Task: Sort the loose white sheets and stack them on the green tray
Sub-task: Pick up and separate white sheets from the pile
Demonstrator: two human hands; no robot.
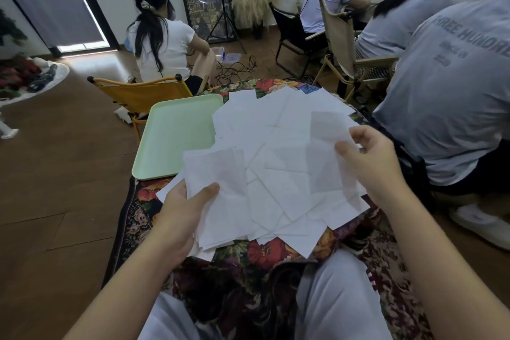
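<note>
On the floral-clothed desk point(265, 254), loose white sheets point(278, 174) heaped beside the bare green tray point(176, 135); left hand point(179, 218) and right hand point(369, 157) fingers each pinching a sheet; step: gathering; next, likely squaring and traying.

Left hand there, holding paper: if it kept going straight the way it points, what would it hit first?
Probably the green tray. The left hand points up and away over the held sheet, toward the tray's near edge, though depth is hard to judge.
</note>
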